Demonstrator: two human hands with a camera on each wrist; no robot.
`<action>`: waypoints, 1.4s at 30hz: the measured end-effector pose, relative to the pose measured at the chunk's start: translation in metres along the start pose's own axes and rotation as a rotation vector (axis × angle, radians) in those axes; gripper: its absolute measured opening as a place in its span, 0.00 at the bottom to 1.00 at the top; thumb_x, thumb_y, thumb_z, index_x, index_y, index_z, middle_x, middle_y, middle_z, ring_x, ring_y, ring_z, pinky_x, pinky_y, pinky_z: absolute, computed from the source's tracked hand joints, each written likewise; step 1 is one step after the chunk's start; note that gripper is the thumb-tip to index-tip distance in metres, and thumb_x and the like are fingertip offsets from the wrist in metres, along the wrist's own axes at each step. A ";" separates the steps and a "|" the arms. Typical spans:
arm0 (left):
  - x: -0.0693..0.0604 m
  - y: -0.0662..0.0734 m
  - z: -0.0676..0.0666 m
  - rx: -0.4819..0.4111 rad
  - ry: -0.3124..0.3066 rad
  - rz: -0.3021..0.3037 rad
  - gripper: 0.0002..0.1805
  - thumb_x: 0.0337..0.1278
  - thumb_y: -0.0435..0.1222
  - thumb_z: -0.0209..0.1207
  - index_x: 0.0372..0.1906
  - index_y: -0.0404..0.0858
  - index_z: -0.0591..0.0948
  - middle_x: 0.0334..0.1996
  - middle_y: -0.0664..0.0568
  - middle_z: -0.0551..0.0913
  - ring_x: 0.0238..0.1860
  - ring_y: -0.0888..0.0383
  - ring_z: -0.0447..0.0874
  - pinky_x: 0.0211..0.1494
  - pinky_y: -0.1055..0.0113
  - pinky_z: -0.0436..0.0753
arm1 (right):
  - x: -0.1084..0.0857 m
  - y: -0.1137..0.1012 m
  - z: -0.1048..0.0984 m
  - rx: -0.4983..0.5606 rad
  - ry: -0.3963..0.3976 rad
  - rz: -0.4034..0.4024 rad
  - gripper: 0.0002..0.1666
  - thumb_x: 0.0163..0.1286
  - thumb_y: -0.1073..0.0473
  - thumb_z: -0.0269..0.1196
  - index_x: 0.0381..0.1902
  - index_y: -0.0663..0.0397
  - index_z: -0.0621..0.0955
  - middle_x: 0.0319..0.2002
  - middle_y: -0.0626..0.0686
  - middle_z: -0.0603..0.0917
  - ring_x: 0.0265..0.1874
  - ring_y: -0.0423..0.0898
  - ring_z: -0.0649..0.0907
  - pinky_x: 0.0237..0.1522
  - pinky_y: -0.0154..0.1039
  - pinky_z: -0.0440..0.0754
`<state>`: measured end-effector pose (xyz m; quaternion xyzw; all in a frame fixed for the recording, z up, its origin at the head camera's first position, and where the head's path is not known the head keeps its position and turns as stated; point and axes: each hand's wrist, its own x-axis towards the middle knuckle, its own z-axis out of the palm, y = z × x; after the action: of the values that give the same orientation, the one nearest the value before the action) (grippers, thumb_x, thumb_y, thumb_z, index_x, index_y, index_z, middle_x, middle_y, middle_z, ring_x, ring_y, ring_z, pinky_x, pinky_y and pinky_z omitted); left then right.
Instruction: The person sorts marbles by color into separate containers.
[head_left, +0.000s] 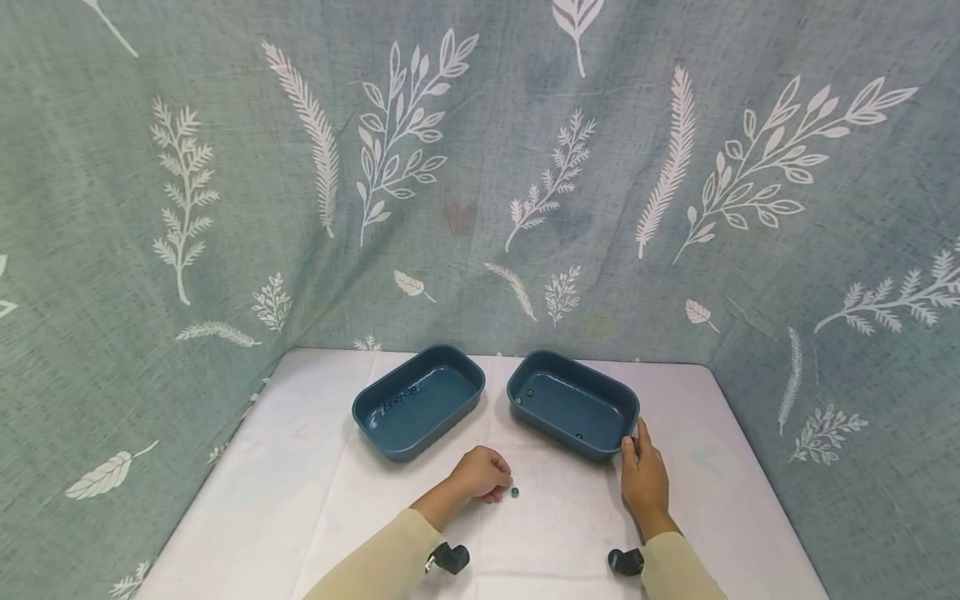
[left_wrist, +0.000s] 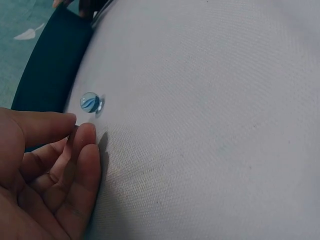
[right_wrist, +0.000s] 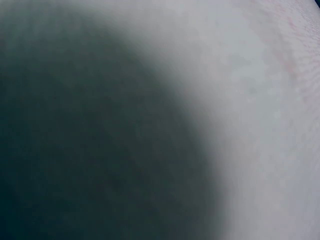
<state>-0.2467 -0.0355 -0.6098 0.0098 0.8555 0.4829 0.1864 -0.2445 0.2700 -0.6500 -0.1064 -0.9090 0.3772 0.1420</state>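
My left hand (head_left: 482, 475) is low over the white tabletop, its fingers loosely bent and the thumb close to the fingertips. Just beyond those fingertips lies a clear glass marble (left_wrist: 90, 102) with a blue swirl, apart from the hand. Nothing plainly shows between the thumb and fingers. At the near right corner of the right blue tray (head_left: 573, 371), my right hand (head_left: 647, 483) touches the outer wall with fairly straight fingers. Inside that tray are a few marbles, one of them a green marble (head_left: 530, 392). The right wrist view is mostly a dark blur beside a pale surface.
Another blue tray (head_left: 450, 425) stands to the left, angled, with several dark marbles (head_left: 401, 397) along its left side. Behind the white table (head_left: 300, 433) hangs a green leaf-patterned cloth (head_left: 480, 292), which also borders both sides.
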 end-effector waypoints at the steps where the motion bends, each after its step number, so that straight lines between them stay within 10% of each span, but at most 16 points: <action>1: 0.000 0.000 0.000 0.002 0.001 -0.001 0.06 0.53 0.28 0.66 0.26 0.38 0.81 0.15 0.49 0.80 0.14 0.61 0.78 0.15 0.71 0.78 | 0.000 0.000 0.000 0.000 0.001 -0.002 0.37 0.78 0.36 0.35 0.78 0.46 0.51 0.58 0.65 0.76 0.62 0.63 0.70 0.63 0.64 0.64; 27: -0.002 0.000 -0.001 0.238 0.043 0.113 0.10 0.50 0.34 0.68 0.19 0.44 0.81 0.12 0.56 0.78 0.15 0.62 0.77 0.19 0.70 0.74 | -0.001 -0.002 -0.001 -0.008 0.000 0.006 0.38 0.78 0.36 0.35 0.78 0.47 0.52 0.60 0.65 0.75 0.62 0.64 0.69 0.64 0.63 0.63; 42: -0.001 -0.006 -0.001 0.136 -0.054 0.075 0.10 0.57 0.31 0.62 0.21 0.40 0.81 0.16 0.52 0.80 0.17 0.59 0.80 0.20 0.69 0.80 | -0.001 -0.003 0.000 -0.012 0.014 -0.001 0.37 0.79 0.38 0.36 0.77 0.50 0.53 0.58 0.65 0.77 0.60 0.63 0.71 0.62 0.63 0.65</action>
<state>-0.2447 -0.0400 -0.6139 0.0673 0.8801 0.4299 0.1901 -0.2441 0.2679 -0.6480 -0.1096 -0.9102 0.3710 0.1479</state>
